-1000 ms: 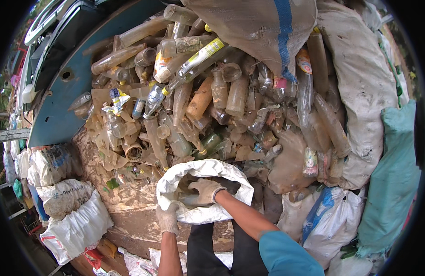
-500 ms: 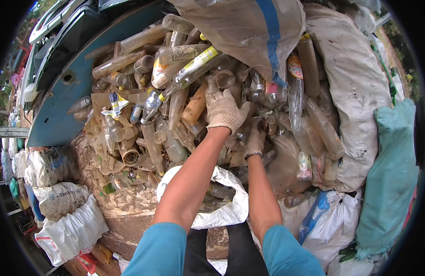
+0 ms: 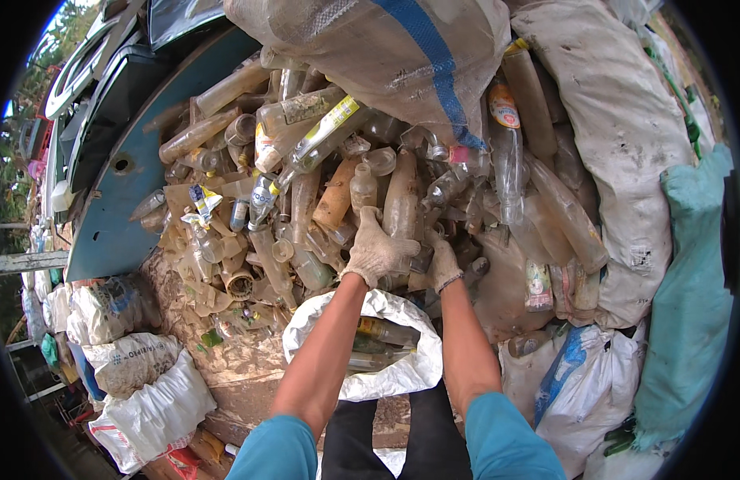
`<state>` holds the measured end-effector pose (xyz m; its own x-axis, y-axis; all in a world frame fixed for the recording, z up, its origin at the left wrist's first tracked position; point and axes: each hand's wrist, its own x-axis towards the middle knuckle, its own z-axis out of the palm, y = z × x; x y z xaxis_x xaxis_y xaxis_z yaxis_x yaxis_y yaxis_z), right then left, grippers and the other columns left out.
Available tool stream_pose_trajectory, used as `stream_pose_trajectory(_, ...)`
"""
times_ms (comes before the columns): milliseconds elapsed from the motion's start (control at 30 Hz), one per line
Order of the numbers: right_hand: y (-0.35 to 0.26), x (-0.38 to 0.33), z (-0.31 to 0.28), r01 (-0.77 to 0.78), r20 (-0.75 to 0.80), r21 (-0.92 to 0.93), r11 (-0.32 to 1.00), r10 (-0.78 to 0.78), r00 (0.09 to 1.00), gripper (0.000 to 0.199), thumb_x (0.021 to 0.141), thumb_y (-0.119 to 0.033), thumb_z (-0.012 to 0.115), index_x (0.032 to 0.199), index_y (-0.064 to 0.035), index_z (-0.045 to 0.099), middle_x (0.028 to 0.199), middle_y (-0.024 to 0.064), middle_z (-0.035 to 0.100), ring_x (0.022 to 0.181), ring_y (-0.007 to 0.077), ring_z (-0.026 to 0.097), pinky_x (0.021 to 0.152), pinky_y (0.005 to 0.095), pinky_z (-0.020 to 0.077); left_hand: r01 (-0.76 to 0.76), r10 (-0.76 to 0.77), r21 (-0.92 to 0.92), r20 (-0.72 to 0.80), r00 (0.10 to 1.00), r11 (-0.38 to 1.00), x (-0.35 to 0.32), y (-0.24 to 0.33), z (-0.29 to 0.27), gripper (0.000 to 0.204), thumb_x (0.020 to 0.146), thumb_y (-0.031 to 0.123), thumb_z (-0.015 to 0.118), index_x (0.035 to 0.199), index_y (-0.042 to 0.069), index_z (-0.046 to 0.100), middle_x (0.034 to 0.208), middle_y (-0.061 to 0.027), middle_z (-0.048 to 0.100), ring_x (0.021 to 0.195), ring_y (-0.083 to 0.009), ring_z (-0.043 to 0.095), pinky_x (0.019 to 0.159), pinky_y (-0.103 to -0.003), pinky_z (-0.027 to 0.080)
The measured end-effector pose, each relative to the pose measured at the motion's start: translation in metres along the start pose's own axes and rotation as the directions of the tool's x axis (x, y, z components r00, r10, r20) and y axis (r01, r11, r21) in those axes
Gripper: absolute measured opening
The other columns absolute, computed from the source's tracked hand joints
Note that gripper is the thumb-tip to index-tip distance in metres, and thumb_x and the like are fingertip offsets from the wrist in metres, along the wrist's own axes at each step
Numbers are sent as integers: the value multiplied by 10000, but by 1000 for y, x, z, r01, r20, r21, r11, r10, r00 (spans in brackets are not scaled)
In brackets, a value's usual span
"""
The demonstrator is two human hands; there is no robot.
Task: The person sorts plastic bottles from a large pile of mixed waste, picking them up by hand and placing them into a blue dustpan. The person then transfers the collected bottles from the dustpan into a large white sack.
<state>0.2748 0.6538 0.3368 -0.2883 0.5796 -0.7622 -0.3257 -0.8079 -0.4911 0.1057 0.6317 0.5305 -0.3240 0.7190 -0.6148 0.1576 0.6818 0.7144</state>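
Observation:
My left hand [image 3: 378, 251], in a knitted off-white glove, is closed around the lower part of a small clear glass bottle [image 3: 363, 189], its neck pointing away from me. Close to its right, my right hand [image 3: 445, 262], gloved too, reaches low into the pile with curled fingers. A bit of dull glass shows beside those fingers; what they grip is mostly hidden. Between and beyond the hands lies a long dusty bottle [image 3: 401, 196]. Below my wrists, an open white sack [image 3: 424, 362] with its rim rolled out holds several bottles [image 3: 386, 330].
Dirty bottles [image 3: 306, 188] heap up ahead, against a curved blue panel [image 3: 106, 204] on the left. A large sack with a blue stripe [image 3: 434, 60] overhangs the far side. Full white sacks [image 3: 618, 160] and a green sack [image 3: 682, 304] stand right; bundled sacks [image 3: 158, 408] lie left.
My left hand has drawn back toward me with the small bottle, and the long dusty bottle beyond it now shows. My right hand stays low in the pile. The whole view has shifted slightly.

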Motion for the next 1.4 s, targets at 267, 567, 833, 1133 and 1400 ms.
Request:
stream_pose_trajectory(267,15,-73,-5,159,242,44,986,-165,956,589,866,-198,742,1411,-76,556,1275,57,664,1145,206,649,970,372,538,-235,245,-164,43,969,958,-67,-75,11,1093,665,164,862,1517,19,194,1370,-214,505,1244,-294,561,1048,-413,490)
stream_pose_trajectory(567,-9,-134,10,135,318,-942,307,686,655,909,721,-338,861,1488,-21,490,1322,129,652,1206,234,602,1037,342,480,64,-414,-944,-80,907,324,-263,-144,135,750,752,-41,814,1383,23,415,1236,-130,608,1075,-244,659,886,-397,599)
stream_pose_trajectory(833,51,-142,45,301,56,-849,-435,492,869,982,778,-672,700,1523,-72,478,1521,248,499,1401,374,498,1147,433,416,168,-458,-949,277,845,-266,-214,-233,126,603,981,420,574,1446,62,434,1399,-200,521,1317,-361,534,1121,-554,476)
stream_pose_trajectory(1133,-20,-69,84,278,187,-936,218,-362,913,926,800,-518,800,1491,-21,433,1499,260,489,1387,388,487,1152,440,401,379,-345,-707,199,917,597,-225,-141,57,777,921,377,744,1465,-38,376,1486,-228,441,1403,-327,465,1106,-517,451)
stream_pose_trajectory(1400,-64,8,107,204,189,-855,478,-80,979,878,865,-598,725,1485,-8,526,1457,202,575,1361,300,529,1161,406,383,-227,455,599,-262,851,768,35,-34,-61,1037,640,510,870,1407,-45,445,1321,-289,578,1248,-437,570,1073,-485,473)
